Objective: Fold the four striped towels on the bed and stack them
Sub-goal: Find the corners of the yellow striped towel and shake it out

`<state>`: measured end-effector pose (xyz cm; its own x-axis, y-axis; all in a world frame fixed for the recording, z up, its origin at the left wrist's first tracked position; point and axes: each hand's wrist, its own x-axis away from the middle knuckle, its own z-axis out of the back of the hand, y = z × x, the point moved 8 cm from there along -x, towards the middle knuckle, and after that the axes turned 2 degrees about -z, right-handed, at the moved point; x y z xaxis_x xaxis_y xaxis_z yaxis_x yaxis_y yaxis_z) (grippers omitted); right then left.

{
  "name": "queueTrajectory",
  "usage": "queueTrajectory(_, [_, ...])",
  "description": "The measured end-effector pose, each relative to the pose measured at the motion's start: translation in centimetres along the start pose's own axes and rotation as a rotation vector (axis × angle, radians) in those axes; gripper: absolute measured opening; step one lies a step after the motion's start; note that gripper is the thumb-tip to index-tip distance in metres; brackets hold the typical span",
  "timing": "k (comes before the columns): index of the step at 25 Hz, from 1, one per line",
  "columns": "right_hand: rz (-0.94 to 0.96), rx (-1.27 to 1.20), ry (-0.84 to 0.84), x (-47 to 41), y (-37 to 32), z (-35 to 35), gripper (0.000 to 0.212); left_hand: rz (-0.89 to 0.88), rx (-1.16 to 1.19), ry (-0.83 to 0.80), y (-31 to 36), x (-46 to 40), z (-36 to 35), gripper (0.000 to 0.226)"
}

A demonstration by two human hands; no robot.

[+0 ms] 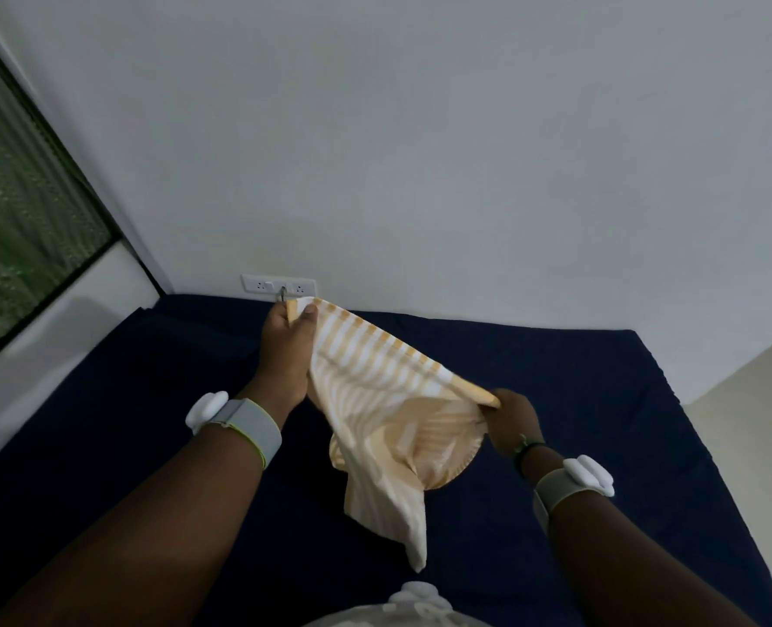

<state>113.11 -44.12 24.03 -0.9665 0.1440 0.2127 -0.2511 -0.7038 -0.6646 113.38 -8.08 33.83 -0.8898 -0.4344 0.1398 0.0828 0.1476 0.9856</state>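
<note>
White wall socket plate point(278, 284); green curtain point(18, 205) at left.

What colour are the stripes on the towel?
Orange and white stripes on the towel, seen in the head view.

Dim, flat indoor light, soft focus, wide-angle bending at the edges.

Both hands, left point(284, 350) raised and right point(513, 420) lower, pinch cloth.
</note>
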Motion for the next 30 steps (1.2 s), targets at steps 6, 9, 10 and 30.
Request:
queueTrajectory(6, [0.210, -0.099, -0.118, 2.2, -11.1, -2.5, 0.015, 0.079, -0.199, -0.806, -3.4, 5.8, -6.5, 0.050])
queueTrajectory(9, [0.325, -0.084, -0.068, 3.2, -14.6, -2.0, 0.005, 0.005, -0.422, -0.807, -4.0, 6.3, -7.5, 0.026])
queueTrajectory(10, [0.362, -0.056, -0.026, 3.5, -15.1, -1.5, 0.004, -0.044, -0.462, -0.766, -3.4, 5.7, -7.3, 0.016])
queueTrajectory(30, [0.281, -0.129, 0.031, 5.0, -10.7, -2.4, 0.015, -0.066, -0.350, -0.706, -3.9, 5.0, -4.6, 0.053])
